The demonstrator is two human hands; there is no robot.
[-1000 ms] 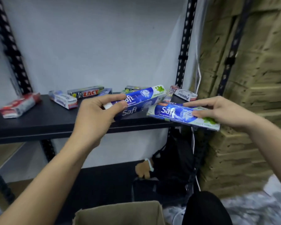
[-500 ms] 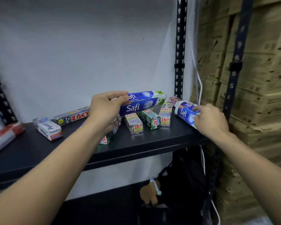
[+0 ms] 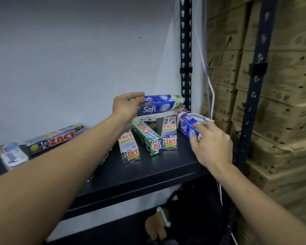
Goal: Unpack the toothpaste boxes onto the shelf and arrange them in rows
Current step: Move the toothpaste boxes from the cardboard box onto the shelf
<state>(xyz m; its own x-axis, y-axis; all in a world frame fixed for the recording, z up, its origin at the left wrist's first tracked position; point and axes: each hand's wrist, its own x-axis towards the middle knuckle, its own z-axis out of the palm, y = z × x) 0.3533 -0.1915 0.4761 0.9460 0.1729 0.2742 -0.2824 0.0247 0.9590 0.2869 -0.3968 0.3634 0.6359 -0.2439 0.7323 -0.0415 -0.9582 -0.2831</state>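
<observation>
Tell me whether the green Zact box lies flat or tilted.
Tilted: the green Zact box leans with its far end propped on another box, near end on the shelf.

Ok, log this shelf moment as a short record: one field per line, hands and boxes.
left hand: grips the end of a blue Safi box, held above the shelf
right hand: fingers on a second Safi box at the shelf's right end
shelf: black, boxes lying loose
Zact boxes: a cluster in the middle, ends toward the camera, not parallel
long Zact box: lies lengthwise at the back left
Pepsodent box: far left
rows: not yet formed
</observation>
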